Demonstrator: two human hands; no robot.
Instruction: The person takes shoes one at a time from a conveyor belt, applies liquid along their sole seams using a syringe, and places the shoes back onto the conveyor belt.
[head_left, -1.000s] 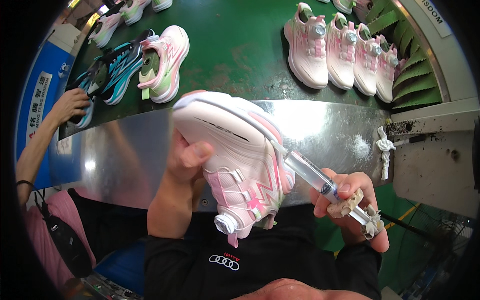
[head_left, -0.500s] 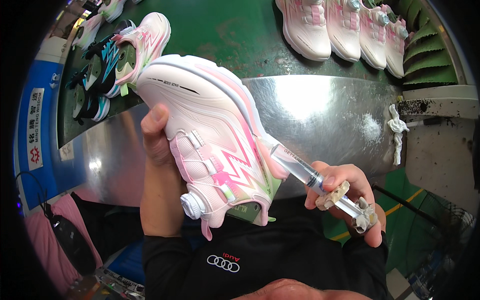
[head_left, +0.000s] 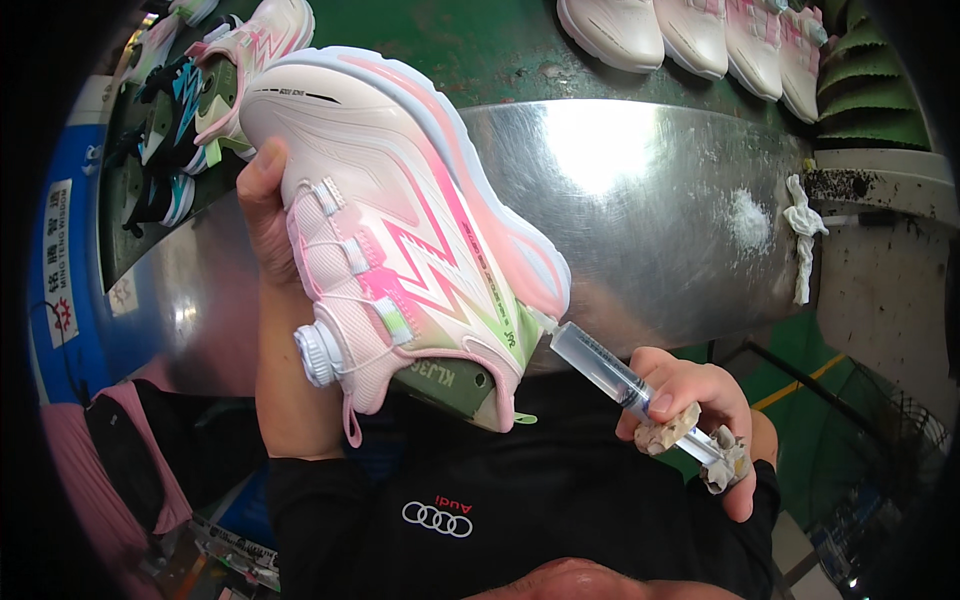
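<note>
A pale pink sneaker (head_left: 395, 190) with a white-and-pink sole and a dial lace closure is held up in front of me, toe pointing up and left. My left hand (head_left: 268, 215) grips it from the left, thumb on the upper; the other fingers are hidden behind. A green shoe last (head_left: 450, 385) fills its opening. In my right hand (head_left: 705, 395) is a clear syringe (head_left: 598, 362), its flange and plunger end caked in beige, lumpy material. The syringe's nozzle is at the seam between upper and sole, near the heel.
A shiny metal sheet (head_left: 640, 250) lies beneath, marked by white residue (head_left: 748, 222) beside a crumpled white strip (head_left: 803, 235). Several pink sneakers (head_left: 690, 35) line the far right of the green surface; black-and-blue shoes (head_left: 170, 130) stand far left. Green flaps (head_left: 870, 85) edge the right.
The sneaker has shifted left and away from me. Along the sole seam, the syringe's nozzle is now closer to the heel. Both hands keep their holds.
</note>
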